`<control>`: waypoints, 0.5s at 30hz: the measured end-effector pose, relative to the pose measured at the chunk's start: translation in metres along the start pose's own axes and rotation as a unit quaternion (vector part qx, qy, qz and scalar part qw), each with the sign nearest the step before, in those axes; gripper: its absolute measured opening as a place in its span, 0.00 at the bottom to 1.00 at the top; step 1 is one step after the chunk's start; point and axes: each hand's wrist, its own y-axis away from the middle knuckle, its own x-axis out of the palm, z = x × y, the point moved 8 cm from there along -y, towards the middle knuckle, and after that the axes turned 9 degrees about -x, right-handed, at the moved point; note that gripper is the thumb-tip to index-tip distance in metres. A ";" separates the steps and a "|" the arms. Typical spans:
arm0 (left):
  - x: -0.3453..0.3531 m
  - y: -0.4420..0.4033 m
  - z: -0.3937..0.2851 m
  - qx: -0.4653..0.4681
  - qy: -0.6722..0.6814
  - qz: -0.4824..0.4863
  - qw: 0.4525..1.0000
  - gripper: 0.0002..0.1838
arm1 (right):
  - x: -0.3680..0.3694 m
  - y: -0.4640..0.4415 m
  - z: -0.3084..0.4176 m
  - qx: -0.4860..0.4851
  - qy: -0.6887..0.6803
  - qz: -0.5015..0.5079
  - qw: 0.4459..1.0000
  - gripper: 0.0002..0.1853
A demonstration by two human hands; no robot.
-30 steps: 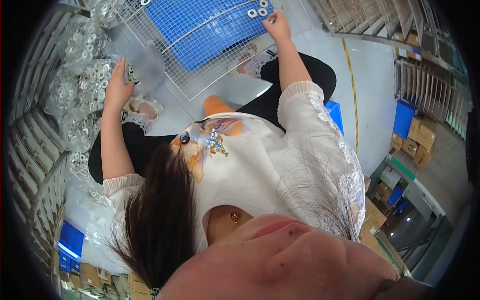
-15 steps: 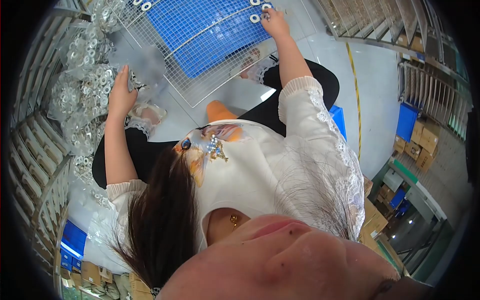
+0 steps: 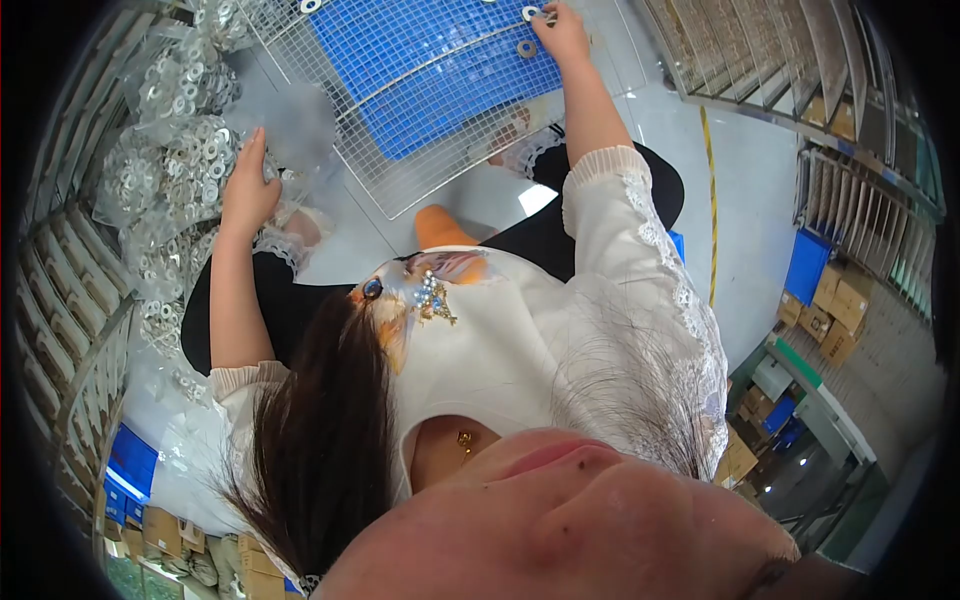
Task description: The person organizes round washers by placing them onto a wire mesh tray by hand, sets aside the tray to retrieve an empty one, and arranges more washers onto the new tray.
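Head view: white ring (image 3: 528, 14) beside curled right hand (image 3: 563, 36), hold unclear; left hand (image 3: 250, 190) straight-fingered.

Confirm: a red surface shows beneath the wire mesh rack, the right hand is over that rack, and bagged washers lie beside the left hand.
Not red: the surface beneath the wire mesh rack is blue, as the head view shows. The right hand is over that rack; bagged washers lie beside the left hand.

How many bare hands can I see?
2: the left hand beside clear plastic bags of pale flat rings, the right hand over the silver wire-mesh rack. Neither looks hidden.
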 end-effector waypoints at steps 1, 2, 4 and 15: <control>-0.001 0.000 -0.002 -0.003 0.000 -0.001 1.000 0.39 | 0.002 -0.001 0.006 -0.002 -0.001 0.002 1.000 0.24; -0.002 0.001 -0.003 -0.009 0.005 0.006 1.000 0.39 | 0.003 0.000 0.013 -0.002 0.031 0.013 0.999 0.24; -0.003 0.001 -0.005 -0.018 0.011 0.012 1.000 0.39 | 0.006 -0.002 0.019 -0.004 0.063 0.026 0.998 0.25; -0.008 0.008 0.007 0.005 0.011 -0.042 0.999 0.38 | 0.043 -0.002 0.019 0.053 -0.148 0.076 0.985 0.27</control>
